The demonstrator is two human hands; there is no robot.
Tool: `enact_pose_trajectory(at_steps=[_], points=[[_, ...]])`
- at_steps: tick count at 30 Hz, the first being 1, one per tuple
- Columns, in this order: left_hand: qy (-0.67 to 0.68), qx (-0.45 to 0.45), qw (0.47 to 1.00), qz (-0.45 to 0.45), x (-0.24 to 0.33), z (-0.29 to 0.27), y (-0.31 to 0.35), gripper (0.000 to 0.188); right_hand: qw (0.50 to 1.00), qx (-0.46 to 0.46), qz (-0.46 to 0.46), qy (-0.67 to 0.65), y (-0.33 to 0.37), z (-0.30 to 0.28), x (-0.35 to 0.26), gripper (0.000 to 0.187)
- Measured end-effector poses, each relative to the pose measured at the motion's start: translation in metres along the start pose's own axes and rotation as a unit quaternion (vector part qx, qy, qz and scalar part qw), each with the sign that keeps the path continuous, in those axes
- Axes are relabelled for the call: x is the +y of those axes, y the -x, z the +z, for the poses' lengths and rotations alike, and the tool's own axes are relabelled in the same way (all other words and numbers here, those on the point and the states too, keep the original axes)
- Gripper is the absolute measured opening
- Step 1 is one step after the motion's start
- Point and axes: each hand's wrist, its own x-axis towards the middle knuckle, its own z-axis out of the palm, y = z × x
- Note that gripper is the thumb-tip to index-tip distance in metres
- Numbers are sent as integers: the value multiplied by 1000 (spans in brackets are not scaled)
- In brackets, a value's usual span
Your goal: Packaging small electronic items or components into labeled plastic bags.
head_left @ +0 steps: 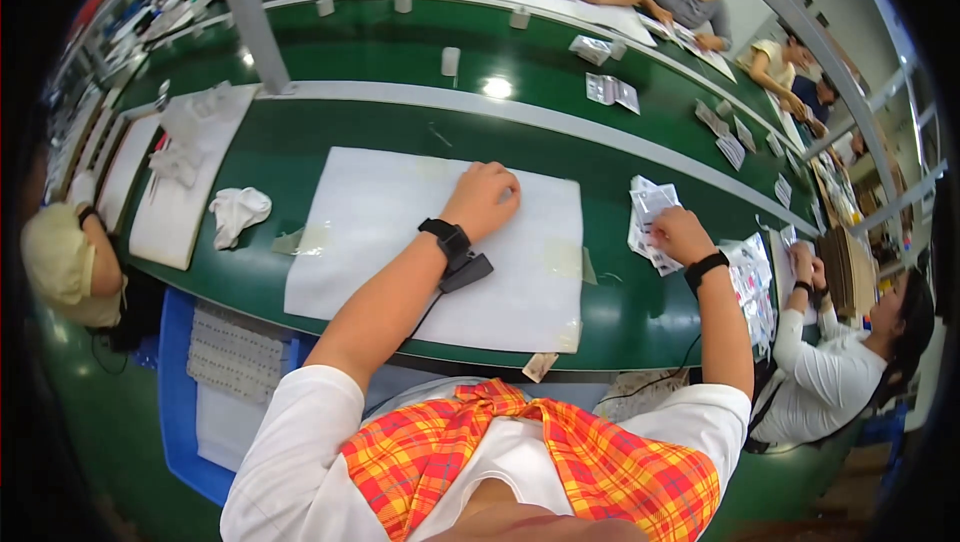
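Note:
My left hand [486, 200] rests on a white padded sheet [400, 232] taped to the green table. Its fingers are curled in, and nothing shows in them. To the right, my right hand [682, 236] is closed at the edge of a loose pile of flat silver packets [652, 200]. Its fingertips pinch a packet there, though the hand hides part of the grip. Beside that wrist lies a second heap of silver printed packets [752, 287]. A black band with a small box [462, 254] is strapped on my left wrist.
A crumpled white cloth [240, 214] lies left of the sheet, near a white board [190, 182] with clear plastic pieces. A blue bin [180, 392] stands below the table edge. Beyond a metal rail [480, 107], a green conveyor [370, 42] carries packets. Co-workers sit around.

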Motion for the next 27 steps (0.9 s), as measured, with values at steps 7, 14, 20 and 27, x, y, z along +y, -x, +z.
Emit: enact_pose_trajectory(at_steps=[7,14,20,27], points=[[32,132,983,121,21,-27,0,16,984,40,-79,-154,-74,-44,-110,11],[145,-143,978,-41,12,-11,-7,31,947,-95,-132,-276,-118,4,-163,20],[115,-203,971,60,-8,-15,-16,30,927,-187,-121,-302,-118,-9,-162,24],[101,-213,968,87,-12,-12,-8,36,925,-127,-156,-323,-67,8,-164,25]])
